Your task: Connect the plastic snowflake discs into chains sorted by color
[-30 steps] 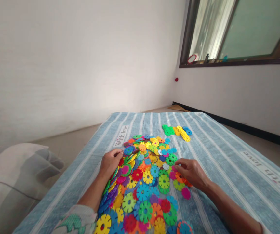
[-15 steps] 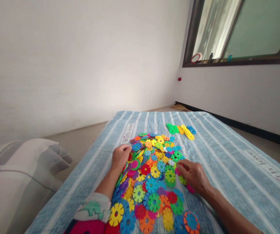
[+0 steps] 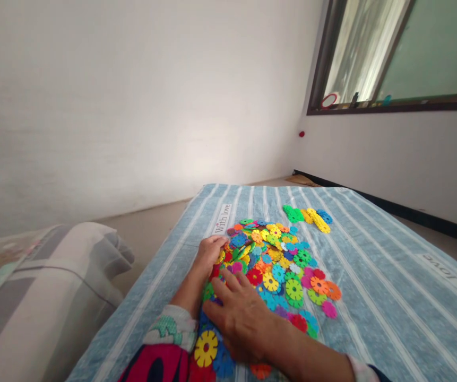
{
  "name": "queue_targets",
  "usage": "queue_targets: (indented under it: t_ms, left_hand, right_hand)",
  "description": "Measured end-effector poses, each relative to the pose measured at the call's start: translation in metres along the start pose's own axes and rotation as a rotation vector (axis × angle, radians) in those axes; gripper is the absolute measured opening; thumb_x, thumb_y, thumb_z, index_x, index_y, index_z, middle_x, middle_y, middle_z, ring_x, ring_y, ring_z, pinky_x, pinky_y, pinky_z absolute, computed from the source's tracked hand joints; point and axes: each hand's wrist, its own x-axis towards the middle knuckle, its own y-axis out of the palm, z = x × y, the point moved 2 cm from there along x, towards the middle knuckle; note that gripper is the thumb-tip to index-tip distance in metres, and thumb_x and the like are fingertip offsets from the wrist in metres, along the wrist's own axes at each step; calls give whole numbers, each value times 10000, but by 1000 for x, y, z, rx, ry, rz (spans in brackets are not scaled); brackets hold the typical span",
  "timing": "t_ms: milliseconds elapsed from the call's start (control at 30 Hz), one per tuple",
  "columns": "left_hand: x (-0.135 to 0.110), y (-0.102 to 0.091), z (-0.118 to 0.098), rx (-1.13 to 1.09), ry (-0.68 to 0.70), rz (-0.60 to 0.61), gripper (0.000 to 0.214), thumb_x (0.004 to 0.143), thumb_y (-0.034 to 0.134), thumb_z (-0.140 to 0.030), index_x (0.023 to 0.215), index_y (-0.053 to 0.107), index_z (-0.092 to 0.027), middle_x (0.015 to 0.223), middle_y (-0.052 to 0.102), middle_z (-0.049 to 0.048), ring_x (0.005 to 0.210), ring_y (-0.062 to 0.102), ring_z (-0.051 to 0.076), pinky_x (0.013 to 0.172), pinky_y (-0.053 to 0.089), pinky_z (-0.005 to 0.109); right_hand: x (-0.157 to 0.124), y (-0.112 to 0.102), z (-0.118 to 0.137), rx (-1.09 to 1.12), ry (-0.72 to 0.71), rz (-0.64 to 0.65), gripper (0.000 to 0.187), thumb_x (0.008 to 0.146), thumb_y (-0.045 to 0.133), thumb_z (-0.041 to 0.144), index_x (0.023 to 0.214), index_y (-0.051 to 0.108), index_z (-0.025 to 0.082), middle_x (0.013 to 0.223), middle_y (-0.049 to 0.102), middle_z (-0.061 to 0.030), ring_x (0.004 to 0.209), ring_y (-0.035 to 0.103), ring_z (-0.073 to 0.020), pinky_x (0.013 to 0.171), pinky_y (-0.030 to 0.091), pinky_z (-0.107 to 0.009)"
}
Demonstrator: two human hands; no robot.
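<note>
A heap of colourful plastic snowflake discs (image 3: 270, 281) lies on the striped blue cloth. My left hand (image 3: 210, 253) rests at the heap's left edge with its fingers curled together; what they hold, if anything, is hidden. Lower down, my right hand (image 3: 240, 313) reaches across the heap, palm down, with its fingers apart on the discs at the left side. A yellow disc (image 3: 206, 348) shows below the left wrist. On the heap's right side lie an orange disc (image 3: 334, 291) and a pink disc (image 3: 329, 310), separate from both hands.
Farther back on the cloth (image 3: 371, 276) are joined rows of green discs (image 3: 293, 214), yellow discs (image 3: 319, 220) and blue discs (image 3: 324, 216). A grey-and-white fabric-covered shape (image 3: 65, 281) stands to the left. Walls and a window (image 3: 423, 58) are beyond.
My right hand has moved from the heap's right edge to its left side. Orange discs now show where it was. The left hand stays at the left edge; the view has shifted slightly.
</note>
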Motion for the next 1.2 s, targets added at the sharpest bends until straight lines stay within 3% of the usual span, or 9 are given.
queue_targets:
  t_ms: [133,333,400,533,733,1067,1200]
  left_hand:
    - [-1,-6,-3,-144,-31,79,211,630,649,-349,718,685,-160,725,746,66,759,709,222,748,550,325]
    - [1,-10,-3,-241,-60,147,282,585,726,-389,710,681,-140,753,749,93,777,715,229,802,551,340]
    - [2,-11,-3,-253,-65,152,295,570,742,-398,703,681,-141,744,748,89,784,715,230,816,546,342]
    - [1,-11,-5,-251,-77,163,285,564,755,-380,711,694,-144,737,748,73,788,712,233,812,543,340]
    - [-6,-10,-13,-138,-48,183,290,571,758,-389,711,699,-142,719,735,52,787,695,214,831,525,337]
    - [-18,5,-28,-106,-47,288,366,571,776,-436,787,724,-145,825,731,64,856,666,231,783,517,352]
    - [-26,15,-31,-54,-9,351,371,595,775,-434,831,734,-152,868,732,62,868,660,230,822,502,366]
  right_hand:
    - [32,8,4,-158,-73,61,560,675,750,364,1157,603,121,1375,425,-268,1237,407,-451,922,394,-658]
    - [53,10,-5,-221,-71,258,616,640,794,462,1170,616,205,1260,558,-178,1148,512,-421,825,468,-660]
    - [56,10,-9,-234,-82,253,525,707,754,436,1166,606,228,1190,600,-144,1078,563,-371,790,504,-611]
    - [55,12,-18,-261,-147,120,152,911,518,238,982,644,193,960,651,-93,913,610,-264,689,537,-431]
    - [35,7,-42,-282,-153,96,176,930,477,211,872,639,175,857,625,-80,812,589,-244,587,468,-337]
    - [-29,-14,-92,-188,27,-72,64,898,540,166,877,598,181,901,584,-66,880,508,-195,717,413,-297]
    - [-48,-14,-102,-85,71,-201,143,877,509,83,910,596,192,970,588,-77,965,521,-200,808,445,-305]
